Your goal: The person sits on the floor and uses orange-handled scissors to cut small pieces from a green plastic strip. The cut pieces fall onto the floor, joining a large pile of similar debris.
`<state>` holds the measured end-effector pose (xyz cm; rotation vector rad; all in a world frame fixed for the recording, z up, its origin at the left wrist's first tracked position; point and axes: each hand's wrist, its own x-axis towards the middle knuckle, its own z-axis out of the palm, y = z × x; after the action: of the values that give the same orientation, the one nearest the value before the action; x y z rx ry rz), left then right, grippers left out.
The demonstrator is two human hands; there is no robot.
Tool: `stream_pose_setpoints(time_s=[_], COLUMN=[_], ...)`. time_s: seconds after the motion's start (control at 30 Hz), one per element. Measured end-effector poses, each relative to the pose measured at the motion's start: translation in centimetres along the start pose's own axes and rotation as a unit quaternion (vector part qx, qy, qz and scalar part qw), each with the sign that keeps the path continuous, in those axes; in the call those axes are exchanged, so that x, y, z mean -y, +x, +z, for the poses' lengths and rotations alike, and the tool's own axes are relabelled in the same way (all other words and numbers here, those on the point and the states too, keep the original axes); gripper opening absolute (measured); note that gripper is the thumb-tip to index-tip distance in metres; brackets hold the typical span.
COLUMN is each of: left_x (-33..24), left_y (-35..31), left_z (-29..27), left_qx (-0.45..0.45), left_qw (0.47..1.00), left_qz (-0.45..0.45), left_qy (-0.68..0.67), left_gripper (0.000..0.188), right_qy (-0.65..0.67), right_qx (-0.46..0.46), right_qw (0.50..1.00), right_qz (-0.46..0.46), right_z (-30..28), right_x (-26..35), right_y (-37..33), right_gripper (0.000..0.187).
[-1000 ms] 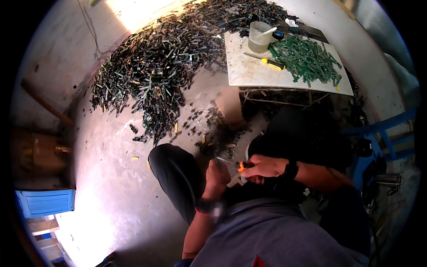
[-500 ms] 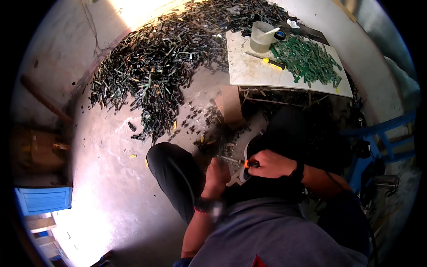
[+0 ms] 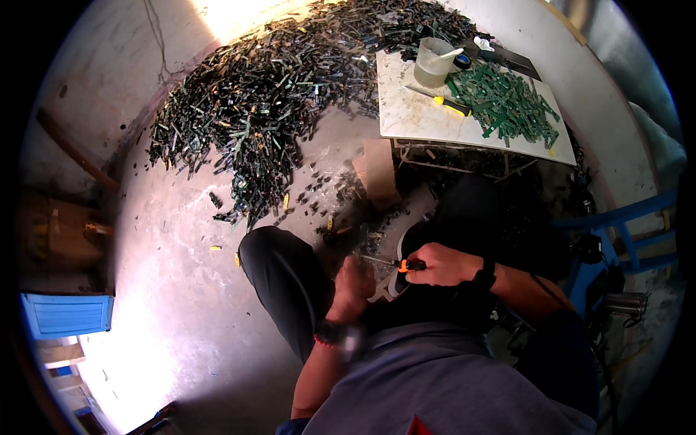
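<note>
In my right hand (image 3: 444,267) is a screwdriver (image 3: 410,265) with an orange and black handle, gripped in closed fingers. Its thin metal shaft points left and ends at the closed fingers of my left hand (image 3: 353,281). What my left hand pinches is too dark and blurred to name; a faint narrow shape rises above its knuckles. Both hands are between my bent knees, above the floor. Below and beyond them, small dark scraps (image 3: 355,225) lie scattered.
A big heap of dark narrow strips (image 3: 239,109) spreads across the far floor. Far right, a low white-topped table (image 3: 406,119) bears green circuit-board strips (image 3: 507,101), a yellow-black screwdriver (image 3: 453,106) and a cloudy plastic cup (image 3: 429,69). Cardboard (image 3: 379,174) stands before it; a blue chair (image 3: 616,217) is right.
My view has shifted slightly. Both hands stay nearly where they were, the screwdriver's shaft still against the left fingers.
</note>
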<state>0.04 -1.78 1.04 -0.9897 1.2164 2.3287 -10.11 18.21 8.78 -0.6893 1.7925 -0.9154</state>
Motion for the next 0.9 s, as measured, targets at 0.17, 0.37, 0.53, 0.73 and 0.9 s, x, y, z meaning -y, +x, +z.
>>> stream_pose_setpoints(time_s=[0.17,0.37,0.53,0.73,0.9], left_x=[-0.3,0.2,0.8,-0.8,-0.9], left_y=[0.4,0.5,0.6,-0.4,-0.3], left_z=[0.1,-0.2,-0.7,0.2,0.4], left_qx=[0.070,0.089,0.085,0.016,0.060], left_qw=[0.987,0.989,0.995,0.997,0.994], left_qz=[-0.043,-0.036,0.056,0.035,0.056], left_qy=[-0.139,-0.117,0.008,0.059,0.068], left_gripper=[0.050,0.053,0.059,0.065,0.063], right_qy=[0.359,0.338,-0.063,-0.399,-0.464], right_qx=[0.144,0.113,-0.056,-0.216,-0.229], right_qw=[0.916,0.929,0.996,0.891,0.855], right_qz=[0.103,0.097,-0.022,-0.002,-0.040], right_z=[2.3,2.1,-0.5,-2.4,-0.3], right_x=[1.1,0.6,2.4,2.5,1.0], right_y=[-0.7,-0.6,-1.8,-2.6,-2.1], right_gripper=[0.022,0.020,0.023,0.023,0.024])
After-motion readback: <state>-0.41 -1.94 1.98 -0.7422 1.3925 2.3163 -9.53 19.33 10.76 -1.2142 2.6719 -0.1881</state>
